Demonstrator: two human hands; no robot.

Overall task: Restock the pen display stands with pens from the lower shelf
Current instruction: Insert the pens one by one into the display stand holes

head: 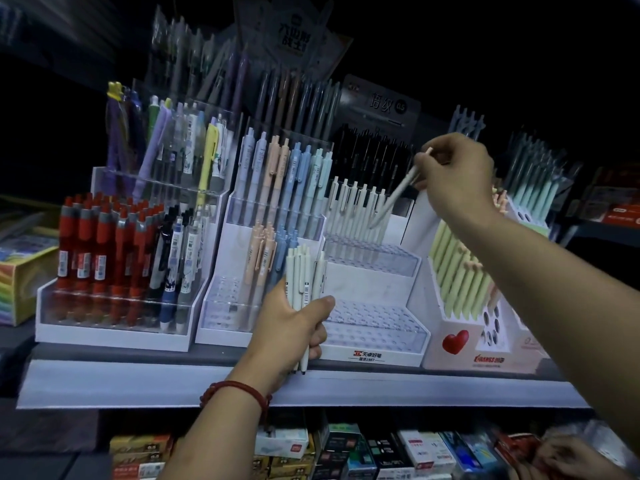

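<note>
Head view: dim shop shelf, the only camera.
Right hand (453,178): pinches a single pale pen (394,199) near its clip end. The pen is tilted, tip down by the right end of the top row.
Left hand (294,327): curled round a bundle of pale pens (304,271), upright, just in front of the tiered stand (369,356).
Top row (356,206): pale pens seated, clips forward.
Middle tier (372,259), lower tier (374,320): holes bare.
Step, as judged: seat the single pen in the next free hole.
Doing it well: stand the pen upright before pushing, match the clip direction, and keep off the neighbouring pens.
Boxes on lower shelf (346,448): well below.
</note>
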